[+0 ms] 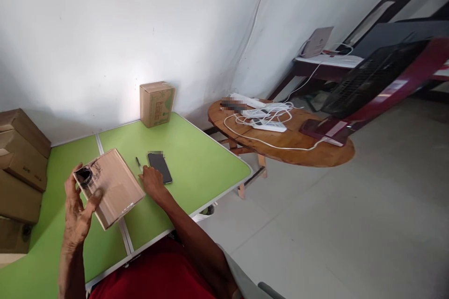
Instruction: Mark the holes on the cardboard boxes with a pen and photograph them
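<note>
A person seated at a green folding table (196, 159) grips a flat brown parcel (111, 187) wrapped in clear tape with the left hand (77, 215), thumb laid over its front near the lower corner and fingers curled round the left edge beside a black scribbled mark whose writing cannot be read. The parcel is raised and tilted above the table's centre seam. The right hand (151, 181) rests on the tabletop just right of the parcel, its fingers loosely bent and holding nothing, touching or nearly touching a dark phone (160, 167) lying face up; a pen (138, 163) lies just beside it. A small cardboard box (156, 103) with green printing, too small to read, stands at the table's far edge against the wall. Stacked cartons (21, 163) sit at left. White power strips (268, 119) and cables cover a round wooden table (315, 149) nearby.
</note>
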{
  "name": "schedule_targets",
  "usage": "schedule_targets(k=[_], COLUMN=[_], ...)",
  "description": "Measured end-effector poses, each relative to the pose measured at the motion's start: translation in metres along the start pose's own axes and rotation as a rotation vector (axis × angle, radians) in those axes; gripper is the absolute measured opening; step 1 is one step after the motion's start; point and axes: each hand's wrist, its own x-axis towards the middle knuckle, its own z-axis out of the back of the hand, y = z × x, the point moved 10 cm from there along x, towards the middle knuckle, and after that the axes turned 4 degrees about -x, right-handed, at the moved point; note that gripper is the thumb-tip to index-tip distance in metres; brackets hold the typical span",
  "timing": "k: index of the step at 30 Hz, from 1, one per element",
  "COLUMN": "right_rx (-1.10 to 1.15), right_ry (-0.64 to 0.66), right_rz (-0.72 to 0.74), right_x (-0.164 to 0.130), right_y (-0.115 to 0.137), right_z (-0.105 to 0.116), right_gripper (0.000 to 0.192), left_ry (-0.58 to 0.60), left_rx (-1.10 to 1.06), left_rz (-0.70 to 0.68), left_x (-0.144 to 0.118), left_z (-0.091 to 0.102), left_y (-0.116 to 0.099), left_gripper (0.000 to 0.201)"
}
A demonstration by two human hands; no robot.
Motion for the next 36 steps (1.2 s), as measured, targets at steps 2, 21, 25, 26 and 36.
schedule_targets(k=[2, 21, 25, 26, 36], right_rx=[-0.003, 0.742, 1.055, 1.126, 1.747], right_ry=[-0.053, -0.008, 0.057, 0.058, 0.402], right_rz=[-0.024, -0.239, -0.166, -0.139, 0.464], right_x=[-0.007, -0.019, -0.039, -0.044, -0.109], right_y=[-0.01, -0.095, -0.096, -0.096, 0.021], right_z=[0.01, 0.002, 0.002, 0.006, 0.09], right_gripper=[0.03, 0.022, 0.03, 0.035, 0.046], left_ry=[0.001, -0.017, -0.02, -0.02, -0.002], left_rx=[0.0, -0.003, 0.01, 0.011, -0.001], left_rz=[-0.01, -0.03, -0.044, -0.041, -0.019], left_x=[0.0, 0.003, 0.001, 0.0, -0.001], left_z=[0.0, 0.0, 0.0, 0.0, -0.002], left_y=[0.0, 0.003, 0.002, 0.002, -0.001], left_gripper=[0.091, 0.092, 0.086, 0.086, 0.094])
